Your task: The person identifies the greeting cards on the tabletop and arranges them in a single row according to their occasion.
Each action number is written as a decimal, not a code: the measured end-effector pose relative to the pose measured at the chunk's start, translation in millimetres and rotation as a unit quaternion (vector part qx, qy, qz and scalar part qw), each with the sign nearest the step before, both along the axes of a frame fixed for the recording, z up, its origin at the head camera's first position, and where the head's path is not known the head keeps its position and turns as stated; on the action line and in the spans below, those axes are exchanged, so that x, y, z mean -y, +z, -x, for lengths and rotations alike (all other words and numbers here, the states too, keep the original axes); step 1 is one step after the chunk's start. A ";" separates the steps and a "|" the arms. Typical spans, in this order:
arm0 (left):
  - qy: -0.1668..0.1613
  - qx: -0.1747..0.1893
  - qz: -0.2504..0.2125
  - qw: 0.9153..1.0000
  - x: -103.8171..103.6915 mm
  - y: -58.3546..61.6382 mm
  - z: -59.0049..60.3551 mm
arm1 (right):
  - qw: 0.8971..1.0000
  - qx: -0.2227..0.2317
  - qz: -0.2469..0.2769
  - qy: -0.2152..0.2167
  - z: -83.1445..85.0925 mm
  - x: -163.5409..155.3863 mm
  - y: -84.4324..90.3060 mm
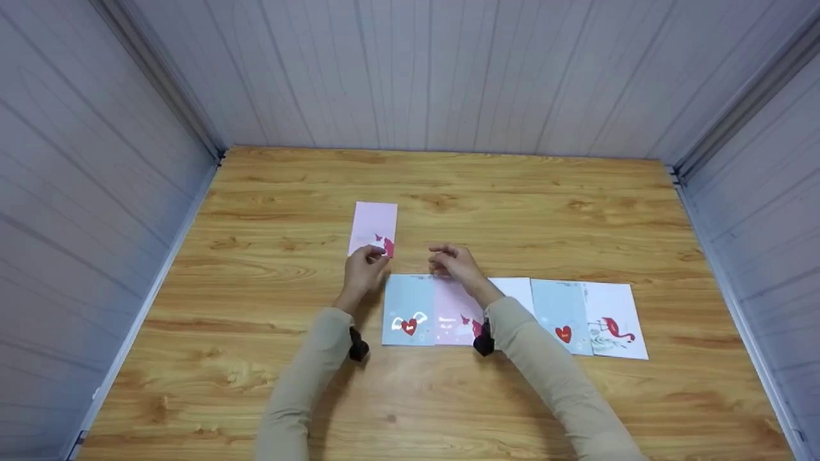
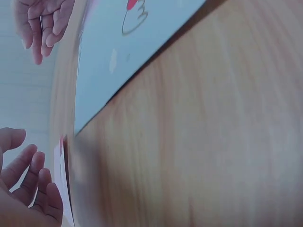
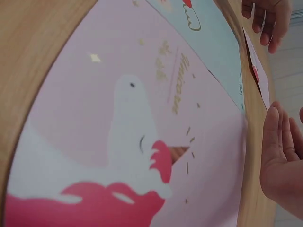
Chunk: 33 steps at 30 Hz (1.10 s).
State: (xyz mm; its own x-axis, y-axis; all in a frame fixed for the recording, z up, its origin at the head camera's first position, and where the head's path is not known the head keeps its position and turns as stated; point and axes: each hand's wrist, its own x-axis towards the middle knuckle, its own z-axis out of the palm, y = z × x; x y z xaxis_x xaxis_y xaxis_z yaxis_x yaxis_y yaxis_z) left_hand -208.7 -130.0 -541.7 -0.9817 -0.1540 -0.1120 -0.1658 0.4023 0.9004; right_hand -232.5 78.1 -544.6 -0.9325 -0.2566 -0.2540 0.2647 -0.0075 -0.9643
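A pink unicorn card (image 1: 373,221) lies alone on the wooden table, above the left end of a row of cards. Beside its lower edge is my left hand (image 1: 364,272), fingers loosely bent; the left wrist view shows nothing between thumb and fingers. Over the top edge of a second pink unicorn card (image 1: 451,307) hovers my right hand (image 1: 456,264), fingers relaxed and holding nothing. Left of that card lies a blue card with a winged red heart (image 1: 408,301). My right forearm partly hides a white card (image 1: 517,291).
Farther right in the row lie another blue heart card (image 1: 556,304) and a white flamingo card (image 1: 608,304). The wooden table (image 1: 256,371) is bounded by pale panel walls (image 1: 410,77) at the back and both sides.
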 end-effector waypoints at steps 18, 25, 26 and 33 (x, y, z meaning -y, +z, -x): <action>-0.137 -0.007 0.105 0.985 -42.2 -3.1 -16.0 | 0.998 0.033 -0.053 0.011 -9.2 -48.9 -0.5; -0.174 -0.021 0.181 0.968 -57.9 -6.8 -23.7 | 0.996 0.005 -0.090 0.022 -11.4 -70.3 -1.6; -0.179 -0.024 0.188 0.965 -59.7 -7.2 -23.9 | 0.995 0.002 -0.096 0.026 -11.4 -73.4 -1.2; -0.200 -0.022 0.224 0.954 -67.2 -12.0 -23.0 | 0.984 -0.013 -0.173 0.043 -12.8 -91.0 2.3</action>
